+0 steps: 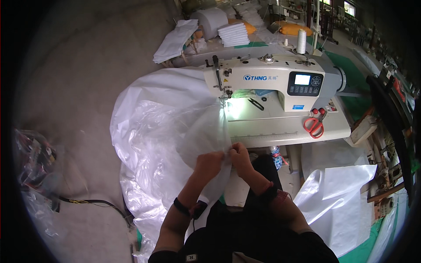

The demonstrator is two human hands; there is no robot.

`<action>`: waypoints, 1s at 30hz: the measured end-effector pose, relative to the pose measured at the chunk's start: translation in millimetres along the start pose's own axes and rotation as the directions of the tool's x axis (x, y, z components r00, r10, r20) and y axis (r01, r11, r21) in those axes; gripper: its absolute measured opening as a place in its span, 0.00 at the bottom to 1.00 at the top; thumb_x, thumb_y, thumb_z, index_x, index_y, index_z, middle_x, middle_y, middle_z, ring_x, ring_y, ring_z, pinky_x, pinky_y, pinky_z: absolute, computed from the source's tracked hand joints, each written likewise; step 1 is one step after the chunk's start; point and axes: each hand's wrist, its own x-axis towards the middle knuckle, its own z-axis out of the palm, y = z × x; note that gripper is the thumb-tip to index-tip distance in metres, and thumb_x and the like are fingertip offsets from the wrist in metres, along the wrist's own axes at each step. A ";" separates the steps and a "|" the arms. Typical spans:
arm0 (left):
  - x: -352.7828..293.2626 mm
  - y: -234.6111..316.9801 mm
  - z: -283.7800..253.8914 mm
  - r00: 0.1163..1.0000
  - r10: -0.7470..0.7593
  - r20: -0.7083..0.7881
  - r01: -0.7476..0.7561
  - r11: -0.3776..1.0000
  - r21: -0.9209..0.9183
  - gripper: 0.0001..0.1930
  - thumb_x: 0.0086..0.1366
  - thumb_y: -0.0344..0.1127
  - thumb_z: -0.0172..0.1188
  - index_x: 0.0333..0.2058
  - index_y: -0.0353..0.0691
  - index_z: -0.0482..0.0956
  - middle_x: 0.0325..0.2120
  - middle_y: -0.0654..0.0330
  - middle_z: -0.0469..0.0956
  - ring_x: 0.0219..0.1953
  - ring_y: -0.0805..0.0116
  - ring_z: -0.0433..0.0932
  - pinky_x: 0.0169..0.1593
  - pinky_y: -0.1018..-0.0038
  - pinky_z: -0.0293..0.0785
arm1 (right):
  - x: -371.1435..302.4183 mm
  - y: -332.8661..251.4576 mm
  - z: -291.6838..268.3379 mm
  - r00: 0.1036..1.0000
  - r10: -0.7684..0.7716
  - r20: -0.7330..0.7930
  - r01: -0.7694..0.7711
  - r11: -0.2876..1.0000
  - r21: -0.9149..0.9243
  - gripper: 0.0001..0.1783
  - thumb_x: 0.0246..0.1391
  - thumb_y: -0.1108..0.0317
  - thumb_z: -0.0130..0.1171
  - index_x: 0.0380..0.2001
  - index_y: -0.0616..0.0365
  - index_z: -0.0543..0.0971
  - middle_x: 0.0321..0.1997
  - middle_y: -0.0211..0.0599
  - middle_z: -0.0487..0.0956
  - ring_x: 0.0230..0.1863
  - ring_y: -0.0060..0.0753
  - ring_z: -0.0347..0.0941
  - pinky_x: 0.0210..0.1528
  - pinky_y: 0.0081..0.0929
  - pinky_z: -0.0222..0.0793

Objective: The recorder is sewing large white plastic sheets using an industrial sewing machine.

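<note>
A large translucent white plastic sheet (162, 127) spreads over the left of the sewing table and hangs toward my lap. Its right edge runs from under the needle of a white sewing machine (263, 74) down to my hands. My left hand (209, 165) is closed on that edge. Close beside it, my right hand (240, 157) pinches the same edge just past the table's front. The fingertips nearly meet, and the sheet between them is partly hidden. A lamp lights the needle area, where the sheet's far end lies.
Red-handled scissors (314, 127) and small black thread snips (256, 104) lie on the machine bed. A white thread cone (301, 41) stands behind. Folded white sheets (233, 34) are stacked at the back. More white sheeting (335, 197) hangs at the right. A black cable (94, 201) crosses the floor.
</note>
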 end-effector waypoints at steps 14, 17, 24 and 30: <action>-45.5 26.7 22.6 0.973 -0.190 -0.132 0.134 0.929 -0.345 0.07 0.58 0.32 0.53 0.34 0.38 0.75 0.26 0.47 0.76 0.31 0.45 0.76 0.35 0.59 0.72 | -27.3 16.5 2.8 0.992 -0.084 0.099 0.105 0.966 -0.238 0.16 0.54 0.70 0.44 0.45 0.65 0.69 0.35 0.58 0.76 0.38 0.50 0.75 0.42 0.38 0.69; -46.4 18.5 29.5 0.966 -0.232 -0.117 0.174 0.911 -0.374 0.08 0.57 0.31 0.54 0.36 0.38 0.76 0.27 0.48 0.77 0.33 0.47 0.77 0.36 0.63 0.72 | -33.4 11.7 6.7 0.983 -0.137 0.123 0.172 0.922 -0.346 0.18 0.53 0.72 0.43 0.48 0.63 0.68 0.35 0.64 0.75 0.39 0.62 0.73 0.41 0.45 0.69; -42.6 -4.2 46.7 0.978 -0.172 -0.118 0.103 0.890 -0.444 0.07 0.56 0.29 0.55 0.35 0.36 0.75 0.30 0.51 0.78 0.34 0.56 0.78 0.39 0.68 0.72 | -45.8 8.9 4.2 0.979 -0.149 0.139 0.187 0.926 -0.327 0.20 0.52 0.71 0.45 0.50 0.63 0.65 0.35 0.64 0.76 0.40 0.63 0.73 0.40 0.47 0.69; -48.4 6.6 43.8 0.937 -0.345 -0.051 0.248 0.763 -0.597 0.12 0.56 0.32 0.57 0.39 0.37 0.73 0.25 0.52 0.76 0.29 0.59 0.77 0.36 0.66 0.72 | -56.2 39.5 -11.5 0.964 0.049 0.262 0.064 0.912 -0.405 0.19 0.53 0.71 0.47 0.48 0.65 0.65 0.39 0.52 0.75 0.36 0.45 0.78 0.29 0.34 0.80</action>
